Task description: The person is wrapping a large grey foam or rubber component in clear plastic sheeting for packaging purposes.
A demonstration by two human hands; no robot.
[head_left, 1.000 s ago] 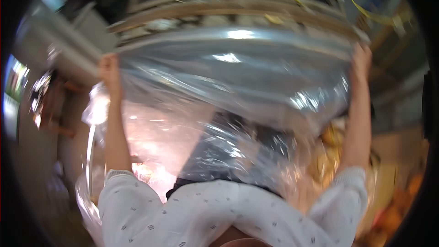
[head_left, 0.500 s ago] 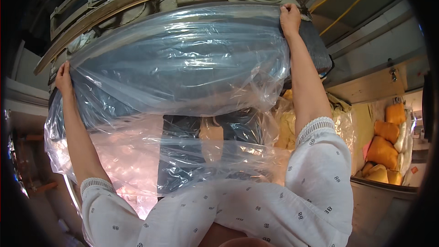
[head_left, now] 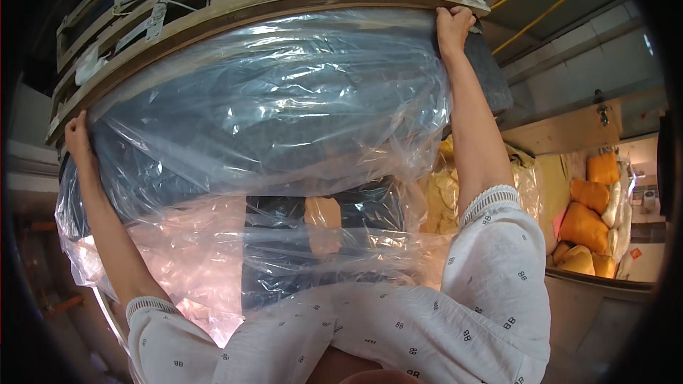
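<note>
Plastic sheet (head_left: pixel 284 121) over dark cushion, top corners pinched in left hand (head_left: pixel 77 135) and right hand (head_left: pixel 452 27) fingers.

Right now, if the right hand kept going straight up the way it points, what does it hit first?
Most likely the wooden frame. The right hand grips the top edge of the clear plastic sheet directly under the frame's lower rail, fingers pointing up at it. Depth is unclear in the fisheye view.

Single head-worn fisheye view, aimed forward and upward; raised arms and plastic-wrapped bundle (head_left: pixel 270 114) seen close.
</note>
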